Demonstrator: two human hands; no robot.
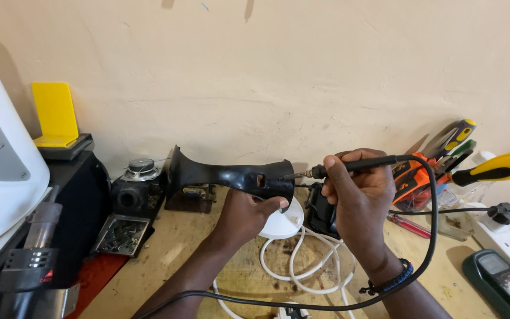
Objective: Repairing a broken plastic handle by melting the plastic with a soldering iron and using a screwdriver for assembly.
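Observation:
My left hand (244, 215) grips a black plastic handle-shaped housing (225, 173) from below and holds it level above the bench; its flared end points left. My right hand (356, 198) holds a black soldering iron (355, 165) like a pen. The iron's metal tip (295, 175) touches the right end of the housing. The iron's black cord (432, 236) loops down around my right wrist and runs across the front of the bench.
A white round disc (283, 223) with a coiled white cable (302, 266) lies under my hands. Yellow-handled screwdrivers (491, 168) and an orange tool stand at right, above a power strip (506, 236) and a green multimeter (503, 283). A heat gun (30, 260), a black speaker and a circuit board (122, 233) sit at left.

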